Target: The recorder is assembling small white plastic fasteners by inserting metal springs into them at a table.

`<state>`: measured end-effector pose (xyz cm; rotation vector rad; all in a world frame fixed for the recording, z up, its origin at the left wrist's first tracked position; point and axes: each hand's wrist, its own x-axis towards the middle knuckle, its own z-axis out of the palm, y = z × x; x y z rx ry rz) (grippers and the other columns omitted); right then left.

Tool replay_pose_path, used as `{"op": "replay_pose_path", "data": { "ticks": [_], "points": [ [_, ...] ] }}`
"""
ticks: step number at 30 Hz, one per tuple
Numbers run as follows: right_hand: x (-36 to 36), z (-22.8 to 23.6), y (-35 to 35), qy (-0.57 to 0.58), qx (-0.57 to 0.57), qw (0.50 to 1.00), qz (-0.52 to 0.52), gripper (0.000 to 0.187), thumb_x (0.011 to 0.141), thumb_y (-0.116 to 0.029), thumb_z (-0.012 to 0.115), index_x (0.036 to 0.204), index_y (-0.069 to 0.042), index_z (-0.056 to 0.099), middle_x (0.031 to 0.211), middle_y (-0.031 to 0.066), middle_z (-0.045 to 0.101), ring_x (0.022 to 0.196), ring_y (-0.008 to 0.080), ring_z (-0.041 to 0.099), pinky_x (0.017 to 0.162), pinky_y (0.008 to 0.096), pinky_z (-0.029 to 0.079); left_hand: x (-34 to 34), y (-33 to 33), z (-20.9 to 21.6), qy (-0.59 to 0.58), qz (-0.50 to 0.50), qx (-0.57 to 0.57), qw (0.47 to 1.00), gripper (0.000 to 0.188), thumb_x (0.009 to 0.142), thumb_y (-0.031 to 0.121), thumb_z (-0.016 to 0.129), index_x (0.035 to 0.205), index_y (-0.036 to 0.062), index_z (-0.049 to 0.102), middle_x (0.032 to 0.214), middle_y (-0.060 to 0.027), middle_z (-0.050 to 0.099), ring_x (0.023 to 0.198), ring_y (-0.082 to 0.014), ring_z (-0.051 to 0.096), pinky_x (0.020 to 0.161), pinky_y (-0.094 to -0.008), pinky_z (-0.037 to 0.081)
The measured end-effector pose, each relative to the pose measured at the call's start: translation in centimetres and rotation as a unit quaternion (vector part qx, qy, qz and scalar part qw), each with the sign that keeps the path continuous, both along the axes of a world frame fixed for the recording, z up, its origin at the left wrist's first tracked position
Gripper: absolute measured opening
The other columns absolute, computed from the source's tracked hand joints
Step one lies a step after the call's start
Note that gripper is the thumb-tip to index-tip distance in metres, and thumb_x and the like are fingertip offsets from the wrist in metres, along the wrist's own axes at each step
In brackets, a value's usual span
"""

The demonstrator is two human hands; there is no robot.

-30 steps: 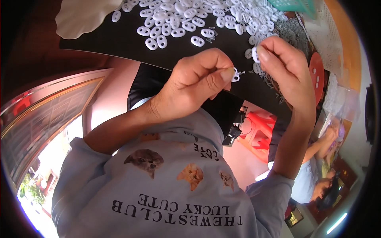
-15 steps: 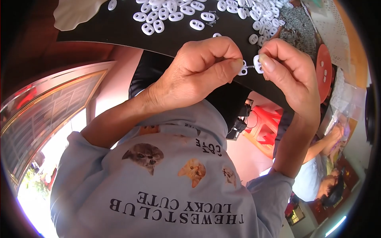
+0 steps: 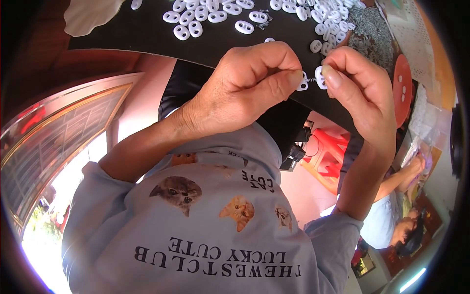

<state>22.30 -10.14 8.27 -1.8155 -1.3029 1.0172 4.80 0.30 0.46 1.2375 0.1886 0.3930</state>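
Between thumb and forefinger, my left hand (image 3: 262,85) pinches a white plastic two-hole cord-lock piece (image 3: 303,84). Opposite it, my right hand (image 3: 360,88) pinches another white cord-lock piece (image 3: 320,77) by its side. A small metal coil spring (image 3: 312,80) spans the short gap between the two pieces. My fingertips cover part of each piece. Both hands are closed and raised over the near edge of the dark table (image 3: 147,36).
Many loose white cord-lock pieces (image 3: 217,16) lie across the table's far side. A pile of small springs (image 3: 369,32) sits at the far right, near a red dish (image 3: 402,90) with white bits. A red stool (image 3: 325,152) stands below, and another person (image 3: 387,220) sits at the right.
Both hands keep their pinches on the two pieces, with the spring still between them. The hands have shifted only slightly, and the view has moved a little.
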Motion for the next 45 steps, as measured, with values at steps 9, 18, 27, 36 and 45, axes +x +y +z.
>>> {"op": "replay_pose_path", "data": {
  "ticks": [9,18,27,36,45],
  "points": [
    [-0.1,-0.1,0.0,0.023,0.006,1.0,-0.001,0.014,0.094,-0.012,0.056,0.089,0.001,0.056,0.074,-0.0037,0.048,0.067,0.0031,0.041,0.061,0.0188,0.033,0.0,-0.1,-0.2,-0.005,0.004,0.007,1.0,0.011,0.1,0.009,0.051,0.099,0.0005,0.057,0.08,0.0023,0.053,0.068,-0.0015,0.042,0.059,-0.017,0.032],
    [-0.3,-0.2,0.1,0.029,-0.01,0.999,0.006,0.013,0.094,-0.012,0.056,0.09,0.001,0.056,0.074,-0.0039,0.048,0.067,0.0029,0.042,0.061,0.0185,0.034,0.0,-0.1,-0.1,-0.009,0.003,0.007,1.0,0.012,0.101,0.01,0.05,0.098,0.0005,0.057,0.079,0.0016,0.053,0.069,-0.0021,0.042,0.06,-0.0173,0.033],
    [-0.8,-0.8,0.3,0.055,-0.01,0.998,-0.005,0.015,0.095,-0.013,0.056,0.092,0.001,0.057,0.072,-0.0051,0.046,0.063,0.0019,0.038,0.057,0.0174,0.029,0.2,-0.2,-0.2,-0.011,0.02,0.002,1.0,0.014,0.101,0.013,0.05,0.098,0.0009,0.057,0.078,0.0008,0.052,0.066,-0.0028,0.041,0.057,-0.018,0.032],
    [-1.9,-3.0,0.2,-0.24,0.234,0.942,0.032,0.021,0.083,-0.006,0.072,0.097,0.004,0.061,0.081,0.0037,0.058,0.066,0.0081,0.051,0.06,0.021,0.042,0.2,-0.1,0.1,0.009,0.038,-0.041,0.998,0.016,0.101,0.012,0.05,0.096,-0.0006,0.059,0.078,-0.0011,0.056,0.063,-0.0052,0.047,0.057,-0.0199,0.038],
    [-1.7,-2.9,-0.2,-0.295,0.223,0.926,0.078,0.033,0.073,0.0,0.078,0.101,0.004,0.06,0.086,0.0092,0.059,0.066,0.0159,0.058,0.055,0.027,0.049,0.2,0.1,1.1,0.035,0.028,-0.079,0.996,0.016,0.098,0.009,0.051,0.093,-0.0021,0.061,0.079,-0.0017,0.058,0.065,-0.0079,0.054,0.06,-0.0213,0.043]
  ]
}}
